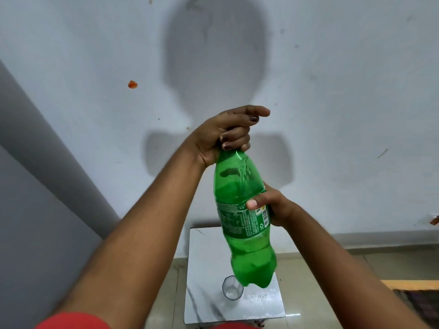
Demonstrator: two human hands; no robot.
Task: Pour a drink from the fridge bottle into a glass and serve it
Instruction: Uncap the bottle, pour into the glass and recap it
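A green plastic bottle (244,210) is held up in front of the wall, roughly upright and leaning a little, partly filled with liquid. My left hand (228,131) is closed around its top, hiding the cap and neck. My right hand (270,205) grips the labelled middle of the bottle from the right, thumb across the label. Below, a clear empty glass (232,288) stands upright on a small white marble-patterned table (206,269), just left of the bottle's base in the view.
A pale wall (332,91) fills the background, with shadows of my head and arms on it. Tiled floor (356,281) surrounds the table. A wooden edge and dark patterned fabric (413,295) lie at the right. A grey surface (35,186) stands at the left.
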